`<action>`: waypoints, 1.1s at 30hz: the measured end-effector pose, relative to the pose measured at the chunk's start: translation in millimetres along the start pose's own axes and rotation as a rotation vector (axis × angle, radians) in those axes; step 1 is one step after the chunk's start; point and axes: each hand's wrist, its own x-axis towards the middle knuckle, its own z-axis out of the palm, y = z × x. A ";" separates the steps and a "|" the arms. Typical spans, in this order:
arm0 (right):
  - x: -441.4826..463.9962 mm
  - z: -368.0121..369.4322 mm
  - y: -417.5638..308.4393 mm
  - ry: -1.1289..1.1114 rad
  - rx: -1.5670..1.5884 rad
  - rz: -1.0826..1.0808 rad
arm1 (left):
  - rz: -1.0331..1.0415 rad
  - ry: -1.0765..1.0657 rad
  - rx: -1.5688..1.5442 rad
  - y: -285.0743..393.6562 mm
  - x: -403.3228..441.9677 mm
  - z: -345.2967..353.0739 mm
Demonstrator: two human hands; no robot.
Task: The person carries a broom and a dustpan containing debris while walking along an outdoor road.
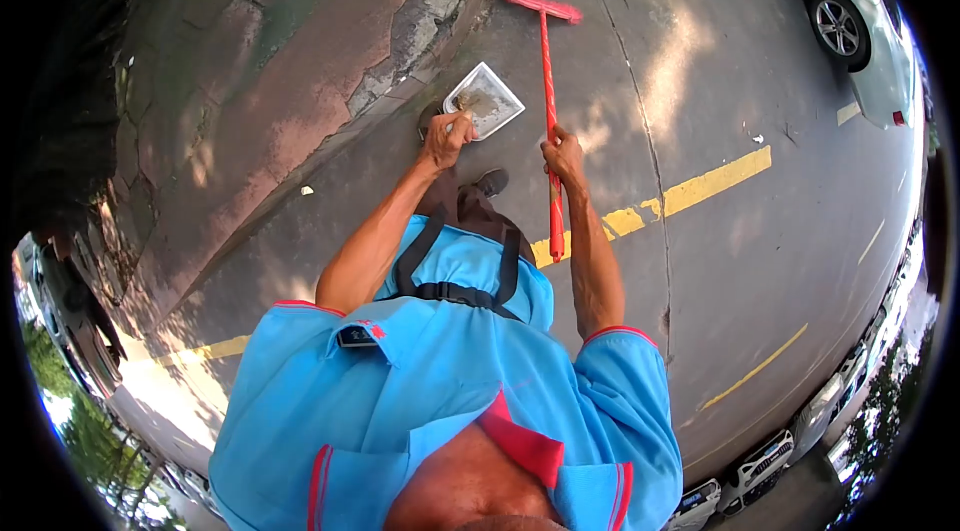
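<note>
Debris in the dustpan indistinct

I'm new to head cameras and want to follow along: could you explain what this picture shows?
There is no machine: a person works with two bare hands. The picture comes from a camera worn on the head, looking forward and down, so the bright blue shirt with red trim fills the bottom. The right hand grips a long-handled red broom; the left hand seems to hold a pale, angular dustpan. Inside lies brownish debris, too blurred to name. Below is grey pavement, crossed by a worn yellow painted line.
</note>
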 end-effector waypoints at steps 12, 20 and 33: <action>-219.3 -36.3 99.3 -0.211 0.003 0.111 | 0.086 0.023 0.087 -10.4 0.5 3.0; -215.6 -45.8 45.2 -0.103 0.257 0.319 | 0.069 -0.031 0.088 -0.8 -0.7 1.5; -141.9 -11.2 73.8 -0.166 -0.047 0.126 | 0.043 -0.027 0.059 -1.6 0.6 -1.4</action>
